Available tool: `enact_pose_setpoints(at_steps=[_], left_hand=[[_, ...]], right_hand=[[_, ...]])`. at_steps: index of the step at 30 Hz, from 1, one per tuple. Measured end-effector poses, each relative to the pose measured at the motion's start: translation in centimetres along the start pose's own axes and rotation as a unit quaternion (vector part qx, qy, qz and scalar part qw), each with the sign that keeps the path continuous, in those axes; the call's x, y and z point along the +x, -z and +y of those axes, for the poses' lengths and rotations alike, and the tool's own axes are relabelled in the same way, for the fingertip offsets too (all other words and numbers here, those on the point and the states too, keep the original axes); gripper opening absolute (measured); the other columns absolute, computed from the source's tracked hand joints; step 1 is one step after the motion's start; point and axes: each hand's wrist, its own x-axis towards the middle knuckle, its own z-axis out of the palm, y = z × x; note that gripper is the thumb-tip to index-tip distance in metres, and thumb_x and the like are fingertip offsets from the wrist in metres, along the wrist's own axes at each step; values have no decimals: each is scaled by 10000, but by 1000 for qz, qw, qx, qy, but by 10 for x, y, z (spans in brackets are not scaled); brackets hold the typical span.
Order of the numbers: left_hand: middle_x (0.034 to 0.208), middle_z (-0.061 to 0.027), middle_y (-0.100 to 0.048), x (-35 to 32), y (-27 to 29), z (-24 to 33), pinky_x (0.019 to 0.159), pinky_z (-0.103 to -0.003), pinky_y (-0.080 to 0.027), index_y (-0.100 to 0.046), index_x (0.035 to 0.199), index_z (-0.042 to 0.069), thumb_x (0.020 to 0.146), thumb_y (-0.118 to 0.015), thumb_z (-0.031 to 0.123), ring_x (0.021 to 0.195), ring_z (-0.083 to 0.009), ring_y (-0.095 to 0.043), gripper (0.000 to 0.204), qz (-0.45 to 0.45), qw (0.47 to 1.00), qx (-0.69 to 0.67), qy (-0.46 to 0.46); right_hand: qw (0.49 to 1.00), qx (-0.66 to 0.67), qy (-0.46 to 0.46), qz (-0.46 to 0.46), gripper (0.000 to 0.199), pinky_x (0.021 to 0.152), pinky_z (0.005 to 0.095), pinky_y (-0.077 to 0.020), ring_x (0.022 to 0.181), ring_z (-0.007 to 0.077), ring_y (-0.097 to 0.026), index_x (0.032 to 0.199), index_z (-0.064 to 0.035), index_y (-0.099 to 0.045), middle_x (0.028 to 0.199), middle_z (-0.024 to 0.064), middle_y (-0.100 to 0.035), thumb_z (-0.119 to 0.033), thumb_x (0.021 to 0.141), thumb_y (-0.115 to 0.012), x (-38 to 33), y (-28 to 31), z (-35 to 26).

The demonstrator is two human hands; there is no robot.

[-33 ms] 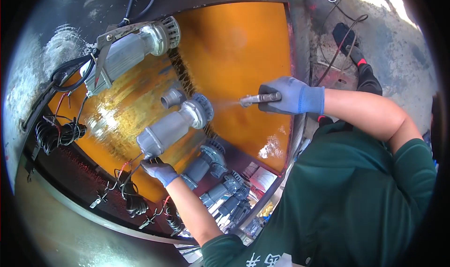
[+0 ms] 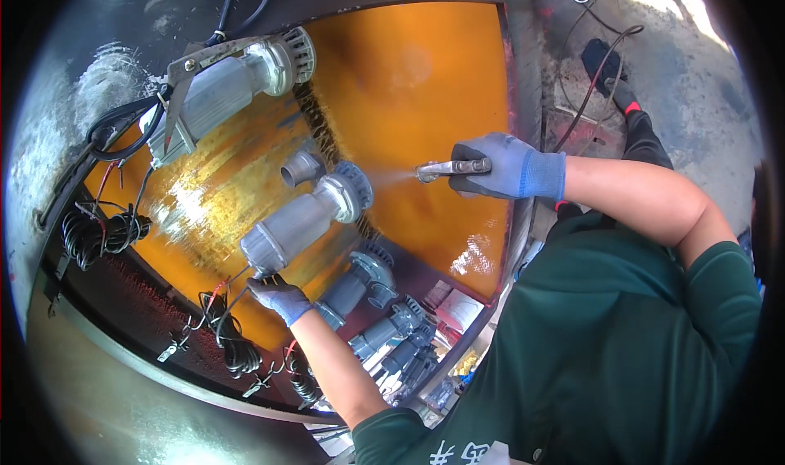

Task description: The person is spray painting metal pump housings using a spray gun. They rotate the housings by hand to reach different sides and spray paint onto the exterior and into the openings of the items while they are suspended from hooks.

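Note:
In a blue glove with dark fingertips, my right hand (image 2: 500,167) grips a metal spray gun (image 2: 454,169). Its nozzle points left, and a pale mist crosses to the slotted round base of a grey submersible pump (image 2: 298,224). A short outlet pipe (image 2: 301,169) sticks out from the pump's side. My left hand (image 2: 282,297), gloved alike, is closed at the pump's opposite end, around the black cable (image 2: 239,279) coming out there. The palm side of that hand is hidden.
Another pump (image 2: 217,97) hangs at upper left beside a metal bracket (image 2: 196,63). Several grey pumps (image 2: 356,285) line up at lower middle. Coiled cables with clips (image 2: 231,346) hang along the left edge. An orange-coated panel (image 2: 417,81) lies behind; a hose (image 2: 585,109) runs at right.
The spray gun has tilted slightly in my right hand, its nozzle a little farther left. The pump's cable end has shifted very slightly. Mist shows in both frames.

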Motion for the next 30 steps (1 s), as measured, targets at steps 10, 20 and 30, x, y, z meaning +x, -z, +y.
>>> enact_pose_setpoints(at_steps=[10, 20, 30], left_hand=[[1349, -85, -647, -12, 1, 0, 1057, -419, -437, -608, 1363, 100, 1011, -610, 436, 1222, -245, -599, 486, -45, 997, 33, 51], [1477, -99, -581, 16, 15, -1, 1138, -484, -432, -517, 1514, 130, 1063, -447, 451, 1365, -292, -536, 558, -151, 978, 100, 99], [1155, -63, -737, 48, 49, -17, 820, -380, -482, -701, 1288, 114, 1012, -583, 479, 967, -213, -663, 472, 126, 930, 335, 85]], right_hand=[[981, 194, -12, -8, 322, 777, 371, -580, 797, 256, -753, 930, -83, -700, 839, 89, -771, -404, 950, -698, 31, 13, 9], [994, 110, 11, -15, 303, 738, 361, -553, 764, 224, -725, 912, -98, -704, 806, 77, -746, -399, 952, -718, 50, 22, 51], [963, 264, 38, -47, 291, 720, 378, -551, 781, 296, -713, 959, -96, -690, 804, 115, -713, -379, 918, -744, 45, 44, 38]])
